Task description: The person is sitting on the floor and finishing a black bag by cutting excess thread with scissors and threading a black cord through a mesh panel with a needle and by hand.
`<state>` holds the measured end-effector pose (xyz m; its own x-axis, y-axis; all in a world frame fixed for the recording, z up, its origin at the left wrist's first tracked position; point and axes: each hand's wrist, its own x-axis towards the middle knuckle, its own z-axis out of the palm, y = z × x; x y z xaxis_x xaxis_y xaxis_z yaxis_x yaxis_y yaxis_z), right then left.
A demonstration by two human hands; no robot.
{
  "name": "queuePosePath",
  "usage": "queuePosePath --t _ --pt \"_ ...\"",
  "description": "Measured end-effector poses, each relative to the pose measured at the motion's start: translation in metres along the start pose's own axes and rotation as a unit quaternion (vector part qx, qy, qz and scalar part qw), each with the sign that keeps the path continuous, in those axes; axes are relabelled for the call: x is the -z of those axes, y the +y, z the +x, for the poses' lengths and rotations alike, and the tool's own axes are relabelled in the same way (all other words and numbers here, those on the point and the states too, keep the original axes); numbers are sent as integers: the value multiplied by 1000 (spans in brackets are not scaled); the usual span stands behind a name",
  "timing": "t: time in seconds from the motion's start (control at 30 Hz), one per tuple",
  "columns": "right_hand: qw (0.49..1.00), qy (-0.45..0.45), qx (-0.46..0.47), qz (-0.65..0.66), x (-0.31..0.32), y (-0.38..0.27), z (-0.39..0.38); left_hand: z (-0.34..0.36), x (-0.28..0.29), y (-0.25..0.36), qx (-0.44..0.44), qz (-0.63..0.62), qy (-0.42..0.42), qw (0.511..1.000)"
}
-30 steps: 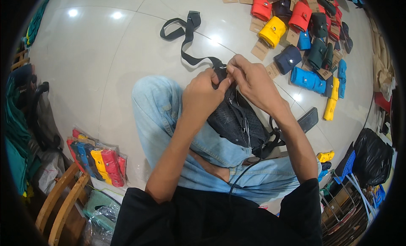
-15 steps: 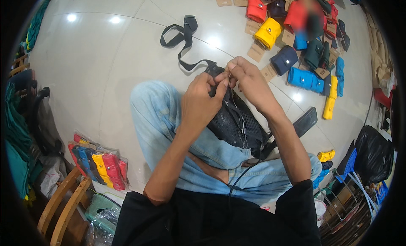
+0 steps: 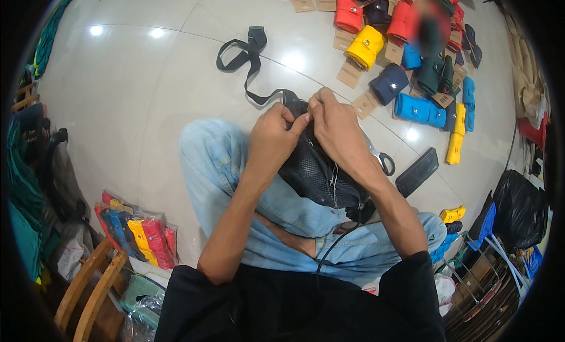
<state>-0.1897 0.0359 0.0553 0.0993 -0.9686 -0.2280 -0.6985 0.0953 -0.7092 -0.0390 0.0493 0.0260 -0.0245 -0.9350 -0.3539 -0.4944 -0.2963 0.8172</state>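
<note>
A black mesh bag [image 3: 321, 180] lies on my lap, with pale threads or thin cords [image 3: 333, 180] hanging along its side. At its upper end, my left hand [image 3: 274, 135] is closed, thumb and fingers pinching the dark material. Pressed close beside it is my right hand [image 3: 336, 129], its fingertips pinched together on something too small to make out. From the bag's top a black webbing strap [image 3: 253, 77] runs out over the floor, with a buckle-like piece [image 3: 256, 36] at its far end. A pair of scissors [image 3: 385, 164] shows partly behind my right forearm.
A dark, phone-like slab [image 3: 416, 172] lies right of the scissors. Rolled, snap-closed pouches [image 3: 365, 47] in several colours, with cardboard tags, cover the far right floor. Plastic-wrapped pouches [image 3: 150, 239] stand at left near a wooden chair [image 3: 97, 292]. A black plastic bag [image 3: 518, 209] sits at right.
My right hand has tipped over toward the bag's top, its fingers drawn in nearer the left hand. The scissors have come into sight beside my right forearm. The view has shifted slightly.
</note>
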Motion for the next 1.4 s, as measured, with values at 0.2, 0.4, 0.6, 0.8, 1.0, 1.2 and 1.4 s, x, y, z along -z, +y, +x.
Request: queuePosePath --t 0.2,0.4,0.6,0.8,1.0,1.2,1.4 --pt "935 -102 -159 299 6 2 14 1 -2 -5 46 -123 4 991" --pt "953 -104 -108 263 7 6 5 -9 11 -9 101 -212 -21 972" --pt "993 -61 102 -1 9 -5 3 -12 17 -4 161 -280 -22 946" --pt "983 -88 148 -58 4 -1 13 -9 16 -14 156 -296 -11 942" --pt "977 -129 158 -69 9 -1 19 -9 17 -14 170 -307 -31 936" --pt "976 -129 169 -51 7 -1 22 -12 20 -6 183 -338 -28 923" --pt "978 -136 154 -14 6 2 21 -14 17 -7 161 -334 -19 929"
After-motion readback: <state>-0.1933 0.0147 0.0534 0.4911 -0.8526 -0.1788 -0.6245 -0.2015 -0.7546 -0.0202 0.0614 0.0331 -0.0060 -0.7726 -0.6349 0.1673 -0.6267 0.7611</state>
